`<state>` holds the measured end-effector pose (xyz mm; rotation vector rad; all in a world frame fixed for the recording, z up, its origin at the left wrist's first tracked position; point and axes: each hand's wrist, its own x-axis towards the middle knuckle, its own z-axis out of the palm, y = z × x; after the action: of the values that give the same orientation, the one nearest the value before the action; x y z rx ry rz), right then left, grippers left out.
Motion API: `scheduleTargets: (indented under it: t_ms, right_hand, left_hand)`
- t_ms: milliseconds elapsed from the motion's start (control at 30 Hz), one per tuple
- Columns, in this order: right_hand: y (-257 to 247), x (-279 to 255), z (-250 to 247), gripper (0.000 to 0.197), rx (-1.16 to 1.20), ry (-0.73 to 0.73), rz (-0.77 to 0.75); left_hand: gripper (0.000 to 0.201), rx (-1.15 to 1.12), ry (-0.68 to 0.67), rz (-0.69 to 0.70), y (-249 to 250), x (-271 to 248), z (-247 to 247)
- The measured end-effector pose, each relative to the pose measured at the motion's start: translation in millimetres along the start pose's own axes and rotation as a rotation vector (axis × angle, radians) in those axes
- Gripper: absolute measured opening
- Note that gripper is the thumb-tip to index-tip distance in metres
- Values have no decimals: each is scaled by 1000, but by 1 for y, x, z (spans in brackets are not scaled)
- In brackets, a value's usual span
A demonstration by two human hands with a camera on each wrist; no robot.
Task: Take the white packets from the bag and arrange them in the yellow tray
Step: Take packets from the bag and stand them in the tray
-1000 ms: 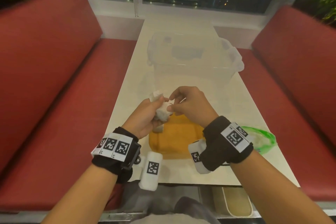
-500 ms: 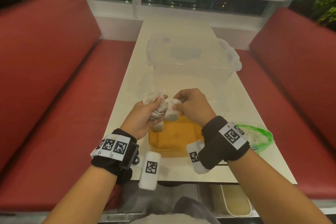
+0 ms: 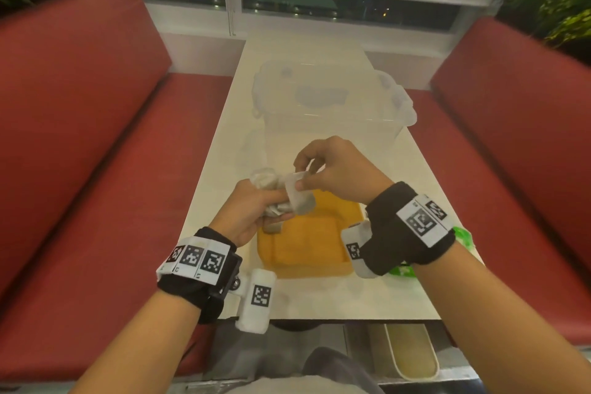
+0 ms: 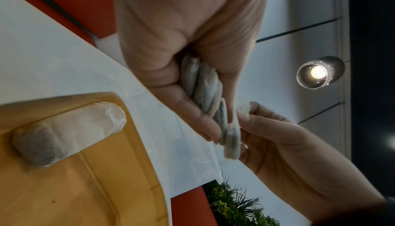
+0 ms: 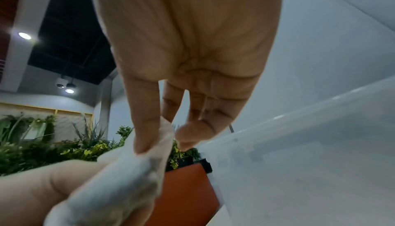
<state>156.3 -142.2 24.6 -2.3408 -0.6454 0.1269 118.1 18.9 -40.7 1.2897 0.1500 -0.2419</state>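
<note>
My left hand [image 3: 271, 201] grips a bunch of several white packets [image 3: 265, 181] above the far left corner of the yellow tray [image 3: 307, 253]. My right hand [image 3: 300, 183] pinches the top edge of one white packet [image 3: 300, 201] that hangs right beside the bunch. In the left wrist view this packet [image 4: 232, 141] lies against the left fingers [image 4: 205, 124]. One more packet [image 4: 68, 133] lies in the tray [image 4: 85, 187]. The green bag [image 3: 462, 238] lies right of the tray, mostly hidden by my right wrist.
A clear plastic box with a lid [image 3: 329, 105] stands on the white table [image 3: 319, 301] just beyond the hands. Red benches [image 3: 80, 137] run along both sides of the table. The table's front edge is near my wrists.
The right hand has drawn one packet up and to the right, out of the bunch in the left hand. Both hands have risen a little over the tray.
</note>
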Motion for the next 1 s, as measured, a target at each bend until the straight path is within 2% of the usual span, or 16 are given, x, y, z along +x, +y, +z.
scheduleTargets:
  t_ms: [167, 267, 333, 433, 533, 600, 700, 833, 1000]
  right_hand:
    - [13, 2, 8, 8, 234, 62, 109]
    - [19, 3, 8, 12, 347, 125, 159]
    - [21, 4, 11, 17, 398, 136, 178]
    - [21, 4, 19, 21, 483, 130, 195]
    - [21, 4, 18, 24, 510, 91, 231]
    - [22, 3, 14, 23, 470, 43, 241]
    - [22, 5, 4, 6, 327, 4, 184]
    - [29, 12, -1, 5, 39, -15, 165]
    - [33, 20, 28, 3, -243, -301, 145]
  left_hand:
    - [24, -55, -7, -7, -1, -3, -4]
    - [37, -93, -58, -8, 1, -8, -6]
    - [45, -26, -73, 10, 2, -10, -4]
    - [46, 123, -30, 45, -1, -7, 0]
    - [47, 118, 36, 45, -4, -3, -1]
    - [46, 136, 44, 40, -7, -3, -3]
    - [36, 137, 59, 43, -12, -4, -6]
    - [20, 32, 181, 65, -18, -6, -27]
    - [16, -44, 313, 82, -22, -13, -51]
